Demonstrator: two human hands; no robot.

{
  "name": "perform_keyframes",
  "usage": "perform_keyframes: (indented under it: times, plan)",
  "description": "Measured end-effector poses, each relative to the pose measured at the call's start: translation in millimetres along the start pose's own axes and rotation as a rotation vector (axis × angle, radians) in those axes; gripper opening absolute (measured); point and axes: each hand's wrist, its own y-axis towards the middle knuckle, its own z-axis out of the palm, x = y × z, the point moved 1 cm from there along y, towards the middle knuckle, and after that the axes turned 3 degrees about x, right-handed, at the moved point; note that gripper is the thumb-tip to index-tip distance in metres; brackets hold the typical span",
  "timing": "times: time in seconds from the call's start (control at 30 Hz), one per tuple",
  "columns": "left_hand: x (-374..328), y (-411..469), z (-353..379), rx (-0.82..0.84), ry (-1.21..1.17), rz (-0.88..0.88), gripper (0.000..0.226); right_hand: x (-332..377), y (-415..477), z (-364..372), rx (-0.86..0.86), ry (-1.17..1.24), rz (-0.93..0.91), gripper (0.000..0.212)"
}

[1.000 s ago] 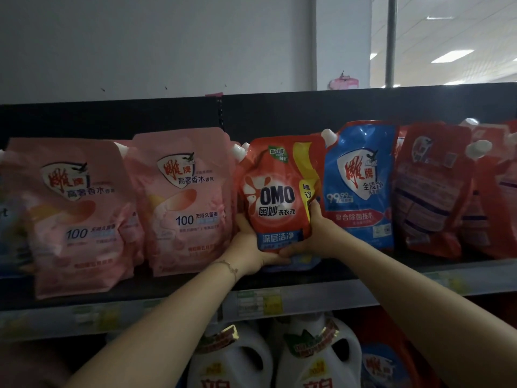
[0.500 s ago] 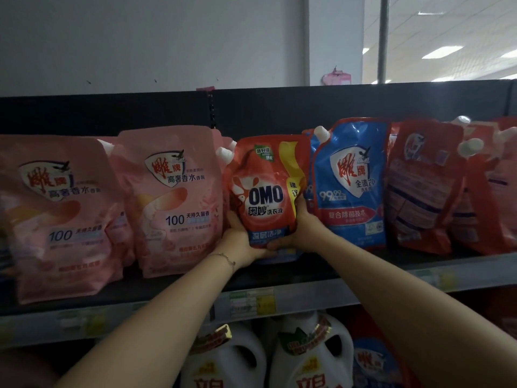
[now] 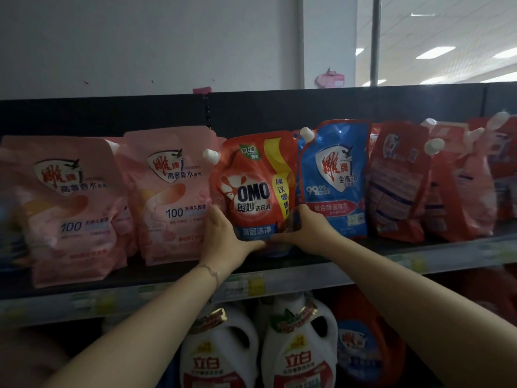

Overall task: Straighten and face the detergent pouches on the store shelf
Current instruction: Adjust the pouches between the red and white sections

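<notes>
Left hand (image 3: 223, 242) grips red OMO pouch (image 3: 253, 186) | right hand (image 3: 305, 231) grips it too | on shelf (image 3: 419, 256)

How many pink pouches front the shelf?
2: the left pink pouch at the far left, and the right pink pouch beside the OMO pouch. Pink edges behind them suggest more hidden.

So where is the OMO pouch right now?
Head view, centre of the upper shelf: the OMO pouch stands between a pink pouch on its left and a blue pouch on its right, left hand and right hand gripping its lower corners.
</notes>
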Motion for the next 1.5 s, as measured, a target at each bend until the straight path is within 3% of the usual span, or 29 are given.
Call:
perform_keyframes:
  times: [0.07, 0.2, 0.37, 0.6, 0.8, 1.0, 1.33, 1.5]
  plan:
    - [-3, -4, -1, -0.048, 0.056, 0.008, 0.077, -4, -4, -7, -0.043, -0.010, -0.011, 0.069]
    - [-21, -15, 6, 0.020, 0.112, 0.027, 0.037, -14, -10, -20, -0.102, -0.155, -0.032, 0.040]
    - [-46, -22, 31, 0.138, 0.164, 0.163, 0.022, -31, -16, -31, -0.132, -0.181, -0.050, 0.029]
    - [-71, -20, 67, 0.233, 0.242, 0.310, 0.022, -61, -22, -57, -0.195, -0.246, -0.066, 0.033]
    - [-91, -5, 110, 0.207, 0.076, 0.081, 0.039, -92, -20, -75, -0.246, -0.282, -0.120, 0.049]
    - [-102, 10, 144, 0.184, 0.107, -0.056, 0.055, -105, -3, -70, -0.292, -0.358, -0.134, 0.049]
    - [-91, 18, 160, 0.067, -0.006, -0.038, 0.059, -125, 9, -66, -0.313, -0.188, -0.186, 0.049]
    - [-90, 17, 160, 0.059, -0.039, 0.005, 0.050, -126, 6, -65, -0.344, -0.184, -0.220, 0.038]
